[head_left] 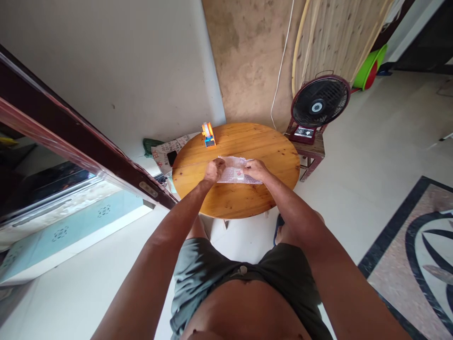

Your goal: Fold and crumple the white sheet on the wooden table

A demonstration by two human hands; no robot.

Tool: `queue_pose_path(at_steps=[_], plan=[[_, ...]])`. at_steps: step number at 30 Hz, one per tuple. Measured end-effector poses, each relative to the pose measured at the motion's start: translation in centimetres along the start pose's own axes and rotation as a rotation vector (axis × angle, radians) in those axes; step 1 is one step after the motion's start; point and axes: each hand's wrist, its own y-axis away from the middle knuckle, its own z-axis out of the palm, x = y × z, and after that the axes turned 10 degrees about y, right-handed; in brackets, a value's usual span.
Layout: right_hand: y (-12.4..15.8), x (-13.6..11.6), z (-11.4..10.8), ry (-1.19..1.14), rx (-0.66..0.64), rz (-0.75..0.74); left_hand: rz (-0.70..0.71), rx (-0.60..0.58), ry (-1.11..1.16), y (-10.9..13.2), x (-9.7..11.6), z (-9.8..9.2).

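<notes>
Bubble wrap on the tabletop — left hand curled closed on its left edge, right hand pinching its right — tape dispenser beyond it.

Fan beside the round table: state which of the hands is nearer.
Right. The right hand, at the clear plastic, is left of the fan; the left hand is farther left.

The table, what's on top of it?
On the table: bubble wrap with a small white item on or in it, and what looks like a tape dispenser. The left hand and right hand cover parts of the wrap, hiding what's underneath.
</notes>
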Motion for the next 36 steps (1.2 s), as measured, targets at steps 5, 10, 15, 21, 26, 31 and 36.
queue_pose_path(at_steps=[5,10,15,21,26,31,36], plan=[[0.0,0.2,0.2,-0.018,-0.004,0.025,0.511,-0.071,-0.389,4.0,1.4,-2.2],[0.0,-0.2,-0.1,-0.018,0.011,-0.007,0.669,-0.406,-0.521,9.5,1.7,1.7],[0.1,-0.1,-0.1,-0.018,0.015,-0.013,0.567,-0.377,-0.57,10.0,0.6,4.1],[0.0,0.7,0.5,-0.087,0.05,-0.019,0.552,-0.348,-0.577,9.7,0.3,3.6],[0.7,1.7,0.4,-0.174,0.057,-0.028,0.555,-0.33,-0.583,9.3,0.8,3.7],[1.6,2.9,1.0,-0.257,0.118,0.043,0.566,-0.233,-0.557,8.8,1.3,4.5],[1.5,3.7,1.9,-0.226,0.184,0.176,0.463,-0.133,-0.54,8.4,2.3,5.7]])
